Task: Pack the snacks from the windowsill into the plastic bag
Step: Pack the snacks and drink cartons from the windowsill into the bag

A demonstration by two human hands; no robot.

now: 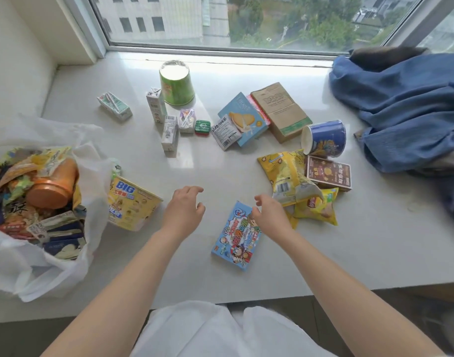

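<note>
A white plastic bag [27, 276] sits open at the left of the windowsill [362, 253], filled with several snack packs and an orange bottle [53, 186]. A yellow noodle bowl [131, 204] leans against the bag. My left hand [184, 210] hovers over the sill with relaxed fingers, holding nothing. My right hand [271, 215] hovers just above the top corner of a blue cartoon snack box [236, 238], fingers loosely curled, gripping nothing. Yellow chip bags [287, 176] lie just right of that hand.
Further back lie small drink cartons [115, 106], a green cup [177, 83], a small green tin [202, 127], a blue biscuit box [244, 119], a brown paper packet [282, 109], a blue cup [326, 137] on its side and a dark red box [329, 172]. Blue cloth [406, 106] covers the right end.
</note>
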